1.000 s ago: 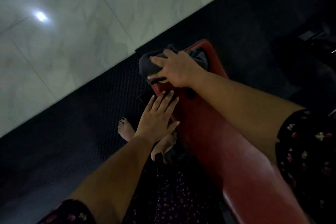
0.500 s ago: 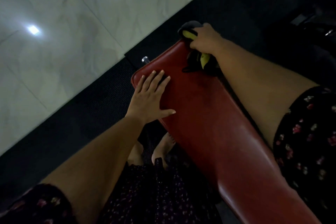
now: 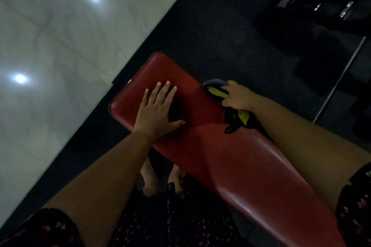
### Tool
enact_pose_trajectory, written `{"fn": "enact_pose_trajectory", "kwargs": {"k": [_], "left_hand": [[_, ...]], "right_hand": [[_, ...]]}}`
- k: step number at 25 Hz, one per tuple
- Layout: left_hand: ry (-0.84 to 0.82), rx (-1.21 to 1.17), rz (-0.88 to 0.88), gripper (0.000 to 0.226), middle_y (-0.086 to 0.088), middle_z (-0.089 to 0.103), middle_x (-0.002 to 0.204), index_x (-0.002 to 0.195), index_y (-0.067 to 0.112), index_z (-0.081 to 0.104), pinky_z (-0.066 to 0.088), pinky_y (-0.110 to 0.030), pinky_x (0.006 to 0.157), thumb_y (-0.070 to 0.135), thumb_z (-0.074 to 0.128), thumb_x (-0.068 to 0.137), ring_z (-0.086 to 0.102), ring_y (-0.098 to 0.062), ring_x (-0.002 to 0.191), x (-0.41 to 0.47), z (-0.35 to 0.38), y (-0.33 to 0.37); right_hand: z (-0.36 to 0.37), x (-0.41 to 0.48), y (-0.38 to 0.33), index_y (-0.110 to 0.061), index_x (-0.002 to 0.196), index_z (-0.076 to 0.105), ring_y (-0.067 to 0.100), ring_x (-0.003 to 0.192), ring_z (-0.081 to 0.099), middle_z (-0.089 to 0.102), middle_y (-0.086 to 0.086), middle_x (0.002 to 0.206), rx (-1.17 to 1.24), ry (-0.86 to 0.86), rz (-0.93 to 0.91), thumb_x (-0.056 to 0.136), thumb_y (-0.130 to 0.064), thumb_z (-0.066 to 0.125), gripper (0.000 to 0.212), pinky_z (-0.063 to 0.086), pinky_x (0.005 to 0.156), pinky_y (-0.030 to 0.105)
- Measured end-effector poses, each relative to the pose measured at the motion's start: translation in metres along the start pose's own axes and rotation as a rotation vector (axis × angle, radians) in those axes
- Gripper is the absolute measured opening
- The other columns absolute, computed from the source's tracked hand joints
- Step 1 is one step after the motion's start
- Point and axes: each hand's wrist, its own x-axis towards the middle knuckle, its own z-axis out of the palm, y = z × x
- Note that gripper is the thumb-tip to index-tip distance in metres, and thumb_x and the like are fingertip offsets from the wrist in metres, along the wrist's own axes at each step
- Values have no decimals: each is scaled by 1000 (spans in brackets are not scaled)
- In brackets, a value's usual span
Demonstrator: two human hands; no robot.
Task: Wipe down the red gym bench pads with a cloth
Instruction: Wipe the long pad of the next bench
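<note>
The left hand (image 3: 156,114) lies flat, fingers spread, on the glossy red pad (image 3: 230,156), just short of its rounded end. At the pad's edge, the right hand (image 3: 236,96) grips a dark, yellow-patched cloth (image 3: 214,84); black floor mat (image 3: 230,36) lies beyond.

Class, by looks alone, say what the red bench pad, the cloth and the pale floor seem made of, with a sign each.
Pad: likely vinyl or leather, glossy; light streaks shine on it. Cloth: soft matte fabric, dark and yellow; it bunches in the right hand. Floor: probably polished stone or tile; lamps reflect in it.
</note>
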Motion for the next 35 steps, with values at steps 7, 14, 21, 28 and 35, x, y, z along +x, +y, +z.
{"fn": "enact_pose_trajectory", "kwargs": {"k": [7,14,21,28,35], "left_hand": [[-36,128,216,106,-2,-8,164,156,23,-3,-8,-45,121,76,47,80,-11,-21,150,23,-5,33],[-139,274,473,107,-3,-8,164,155,24,-9,-7,-48,120,79,43,79,-9,-21,150,40,-8,78],[-213,351,618,102,0,-10,163,155,25,-10,-5,-46,121,77,40,82,-9,-19,150,31,1,114],[-142,357,661,90,-2,18,161,155,24,13,11,-44,121,69,46,85,16,-23,148,44,9,140],[-262,407,715,95,-5,16,161,156,23,2,7,-47,121,72,43,86,14,-24,148,37,46,229]], "right_hand": [[33,-13,-25,-23,136,50,35,115,38,30,5,143,-99,298,124,88,-27,58,49,41,75,40],[79,-55,36,-37,142,40,40,114,38,29,12,142,-282,371,249,99,-29,44,45,47,76,45],[116,-80,58,-33,142,42,44,117,36,22,13,150,-232,468,418,104,-30,34,39,48,77,48],[148,-111,112,-36,139,47,42,119,36,23,9,149,-158,504,452,100,-32,45,38,47,84,52],[173,-130,177,-24,138,48,40,118,36,24,7,149,-141,438,547,98,-32,49,41,46,84,53]]}}
